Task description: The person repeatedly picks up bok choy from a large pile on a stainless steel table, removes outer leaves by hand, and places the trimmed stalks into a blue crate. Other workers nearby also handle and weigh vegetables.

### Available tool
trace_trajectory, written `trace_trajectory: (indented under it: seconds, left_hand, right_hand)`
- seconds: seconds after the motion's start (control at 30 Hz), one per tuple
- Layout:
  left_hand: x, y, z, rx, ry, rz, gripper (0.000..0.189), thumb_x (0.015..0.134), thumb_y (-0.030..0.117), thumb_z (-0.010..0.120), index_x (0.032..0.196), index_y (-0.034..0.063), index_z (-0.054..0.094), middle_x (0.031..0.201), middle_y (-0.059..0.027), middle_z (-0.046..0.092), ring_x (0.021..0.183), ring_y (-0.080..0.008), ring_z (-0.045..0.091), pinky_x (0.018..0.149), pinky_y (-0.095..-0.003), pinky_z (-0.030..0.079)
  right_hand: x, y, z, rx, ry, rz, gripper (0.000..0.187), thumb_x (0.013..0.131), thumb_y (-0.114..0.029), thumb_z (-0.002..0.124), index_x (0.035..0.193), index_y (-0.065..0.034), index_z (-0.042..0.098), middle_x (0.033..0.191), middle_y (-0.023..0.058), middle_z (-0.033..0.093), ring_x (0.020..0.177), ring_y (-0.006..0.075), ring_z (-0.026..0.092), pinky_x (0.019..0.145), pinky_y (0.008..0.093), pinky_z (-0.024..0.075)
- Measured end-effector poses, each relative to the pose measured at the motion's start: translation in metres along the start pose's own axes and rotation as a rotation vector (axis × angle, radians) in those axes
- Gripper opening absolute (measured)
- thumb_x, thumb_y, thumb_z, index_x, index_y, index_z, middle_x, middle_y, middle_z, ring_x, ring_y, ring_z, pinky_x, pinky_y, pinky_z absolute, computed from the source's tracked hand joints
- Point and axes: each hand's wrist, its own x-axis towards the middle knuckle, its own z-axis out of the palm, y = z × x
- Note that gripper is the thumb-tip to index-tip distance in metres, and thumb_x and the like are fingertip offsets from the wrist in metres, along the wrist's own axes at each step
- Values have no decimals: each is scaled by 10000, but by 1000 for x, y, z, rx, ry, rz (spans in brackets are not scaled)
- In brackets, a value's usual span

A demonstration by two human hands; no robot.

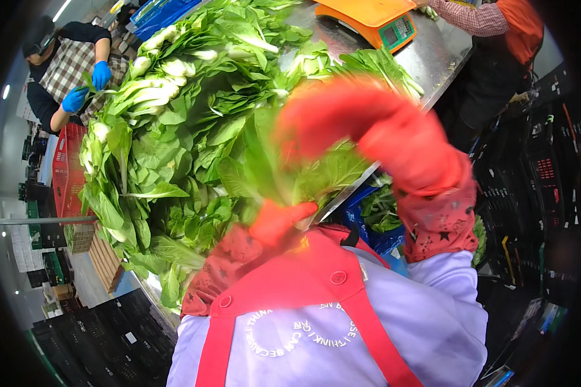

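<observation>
My left hand (283,220), in an orange-red rubber glove, is low in front of my chest and closed on the white stem end of a leafy green vegetable (266,164). Above and to the right, my right hand (310,126), gloved the same way, is strongly blurred and reaches over the leaves; whether it grips any of them cannot be told. A large heap of leafy greens (174,140) with white stalks spreads over the left and middle of the metal table. More greens (382,70) lie in a bunch beyond my right hand.
An orange digital scale (368,14) stands on the metal table (431,58). A blue-lined container (382,208) with greens is below the table edge. Two co-workers are at the upper left and upper right. A red crate (68,169) stands left, and black crates (527,179) are stacked right.
</observation>
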Motion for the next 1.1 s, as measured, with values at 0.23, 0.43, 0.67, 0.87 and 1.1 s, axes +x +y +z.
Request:
trace_trajectory:
  seconds: [0.23,0.43,0.67,0.87,1.1]
  left_hand:
    - [16,-9,-36,261,255,-82,458,849,-7,601,1295,37,503,1240,-98,571,1138,-237,557,961,-356,459]
    - [11,24,-14,147,140,324,390,868,29,622,1250,35,544,1169,-97,613,1025,-225,607,867,-364,500]
    - [9,32,45,1422,116,759,678,771,265,743,1300,-40,450,1220,-257,526,1042,-413,568,888,-456,473]
    - [-2,36,58,1624,53,538,730,781,309,756,1292,-92,422,1225,-304,523,1029,-413,586,885,-430,486]
    - [2,28,48,1223,-39,340,633,847,311,707,1279,-67,442,1136,-271,582,991,-380,617,845,-419,497]
  right_hand:
    - [-22,12,-54,-313,612,-263,376,979,-138,548,1327,-1,511,1270,120,588,1141,206,591,995,324,431]
    - [-92,76,-27,-559,510,104,991,770,-286,802,1513,-29,198,1464,143,381,1313,286,444,1083,413,362]
    - [-123,125,53,557,464,196,716,818,-365,752,1368,-61,408,1198,91,553,1093,220,546,918,356,469]
    - [-133,147,31,1388,548,183,600,951,-456,546,1416,-94,431,1418,137,481,1308,309,446,1134,471,309]
    - [-153,147,21,1240,531,347,502,956,-426,563,1310,-72,520,1221,138,610,1091,275,600,946,438,493]
